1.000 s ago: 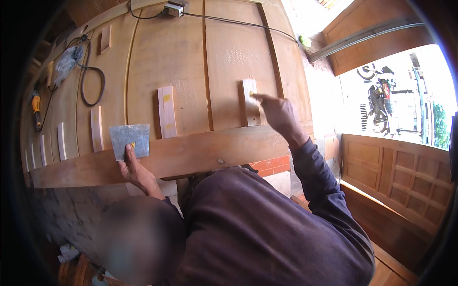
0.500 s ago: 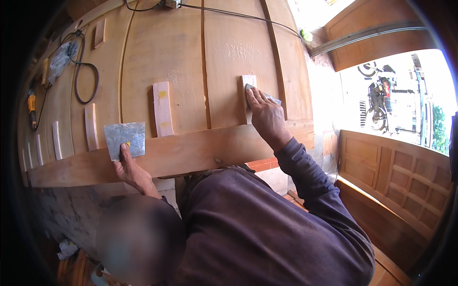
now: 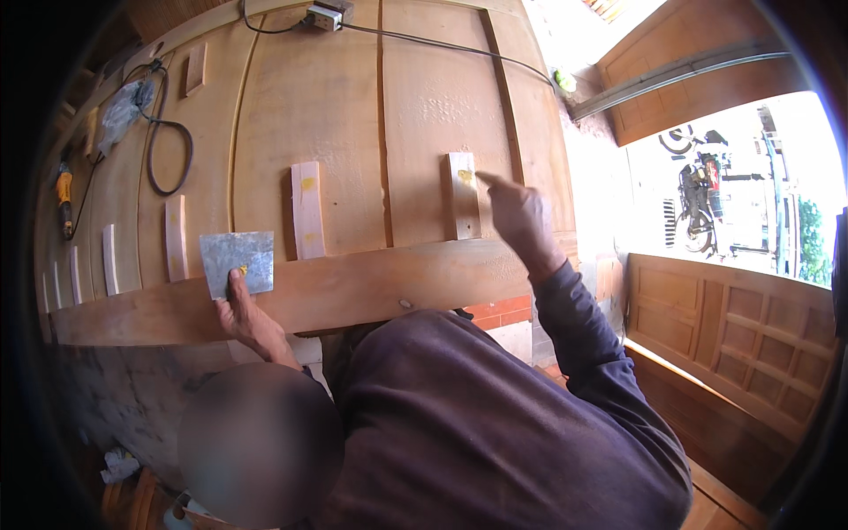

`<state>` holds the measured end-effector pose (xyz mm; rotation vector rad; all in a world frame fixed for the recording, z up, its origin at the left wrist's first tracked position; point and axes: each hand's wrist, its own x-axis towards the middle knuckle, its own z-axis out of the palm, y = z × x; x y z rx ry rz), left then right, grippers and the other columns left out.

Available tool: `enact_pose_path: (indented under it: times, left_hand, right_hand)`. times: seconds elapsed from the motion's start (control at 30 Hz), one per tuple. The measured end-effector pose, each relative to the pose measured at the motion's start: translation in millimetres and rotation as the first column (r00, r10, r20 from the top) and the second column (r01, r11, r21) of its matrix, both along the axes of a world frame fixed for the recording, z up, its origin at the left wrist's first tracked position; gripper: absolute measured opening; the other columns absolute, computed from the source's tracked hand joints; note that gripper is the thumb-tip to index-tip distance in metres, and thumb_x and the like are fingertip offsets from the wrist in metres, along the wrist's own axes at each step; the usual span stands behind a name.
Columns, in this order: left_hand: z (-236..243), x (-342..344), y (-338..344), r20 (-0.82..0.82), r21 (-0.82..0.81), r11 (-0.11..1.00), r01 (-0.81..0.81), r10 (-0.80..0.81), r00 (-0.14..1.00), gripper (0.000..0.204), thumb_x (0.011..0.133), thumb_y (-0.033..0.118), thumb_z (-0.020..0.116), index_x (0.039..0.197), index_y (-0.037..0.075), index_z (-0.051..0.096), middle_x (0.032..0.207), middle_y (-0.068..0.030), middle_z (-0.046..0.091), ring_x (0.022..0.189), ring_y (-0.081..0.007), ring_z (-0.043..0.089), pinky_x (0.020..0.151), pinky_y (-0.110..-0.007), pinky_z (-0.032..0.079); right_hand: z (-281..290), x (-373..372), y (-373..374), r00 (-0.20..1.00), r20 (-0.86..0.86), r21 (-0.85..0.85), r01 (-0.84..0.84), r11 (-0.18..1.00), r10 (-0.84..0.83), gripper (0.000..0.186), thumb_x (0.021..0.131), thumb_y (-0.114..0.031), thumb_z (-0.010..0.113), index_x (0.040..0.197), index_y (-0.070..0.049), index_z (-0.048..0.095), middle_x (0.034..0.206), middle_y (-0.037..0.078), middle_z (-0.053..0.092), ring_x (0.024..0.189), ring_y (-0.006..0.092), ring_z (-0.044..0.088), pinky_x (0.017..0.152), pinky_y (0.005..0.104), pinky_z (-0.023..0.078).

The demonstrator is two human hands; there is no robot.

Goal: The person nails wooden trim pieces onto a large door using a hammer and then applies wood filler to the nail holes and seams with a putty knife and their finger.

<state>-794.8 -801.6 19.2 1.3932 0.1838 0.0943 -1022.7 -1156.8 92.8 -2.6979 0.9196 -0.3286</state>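
- A pale wood strip [image 3: 465, 219], daubed with yellow putty [image 3: 465, 176] toward its upper end, is seen lying on panelled woodwork [image 3: 305, 97], at the right of the near row.
- By the right hand [image 3: 521, 216], the strip's right edge is approached; whether it is touched cannot be told.
- The right index finger is extended leftward and the others are curled; whether anything is gripped by them cannot be told.
- A metal plate [image 3: 216, 256] is pinched by the left hand [image 3: 252, 323], thumb laid on top; the fingers beneath are hidden. One yellow dab [image 3: 245, 268] is carried beside the thumb.
- The left forearm is largely hidden by a blurred patch [image 3: 261, 442]; the right arm is bent and sleeved.
- Five near-row strips are clearly counted; thinner ones at far left are hard to make out. One more strip [image 3: 196, 71] is placed farther back.
- One power tool [image 3: 64, 199], one plastic bag [image 3: 119, 117] and one socket block [image 3: 324, 17] are seen beyond.
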Motion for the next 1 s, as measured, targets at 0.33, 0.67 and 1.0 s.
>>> enact_pose_path:
  times: [0.33, 0.67, 1.0]
  left_hand:
    - [-7, 3, 3, 0.004, 0.045, 0.999, 0.009, -0.009, 1.000, 0.025, 0.100, 0.020, 0.080, 0.110, -0.001, 0.071, 0.115, -0.0114, 0.078, 0.104, -0.0169, 0.072, 0.091, -0.033, 0.055]
    - [-4, 2, 2, 0.011, 0.029, 1.000, 0.002, -0.002, 1.000, 0.027, 0.101, 0.022, 0.079, 0.112, -0.001, 0.071, 0.116, -0.0116, 0.078, 0.103, -0.0167, 0.072, 0.093, -0.034, 0.055]
    - [-5, 3, 1, 0.014, 0.081, 0.997, 0.014, -0.015, 1.000, 0.024, 0.101, 0.017, 0.078, 0.113, -0.003, 0.071, 0.115, -0.0124, 0.078, 0.103, -0.0176, 0.072, 0.094, -0.034, 0.056]
  right_hand:
    - [-1, 15, -11, 0.987, -0.073, -0.039, -0.145, 0.989, 0.142, 0.032, 0.097, -0.008, 0.058, 0.115, -0.016, 0.083, 0.081, 0.019, 0.075, 0.071, 0.0374, 0.074, 0.066, 0.0479, 0.058]
    - [-4, -12, -18, 0.964, 0.033, 0.073, -0.267, 0.961, 0.265, 0.028, 0.097, -0.011, 0.065, 0.118, -0.018, 0.082, 0.083, 0.017, 0.076, 0.071, 0.0363, 0.074, 0.065, 0.0468, 0.058]
    - [3, 12, -20, 0.972, -0.082, -0.082, -0.227, 0.970, 0.221, 0.038, 0.093, -0.006, 0.057, 0.118, -0.019, 0.083, 0.082, 0.018, 0.075, 0.069, 0.0354, 0.074, 0.063, 0.0470, 0.058]
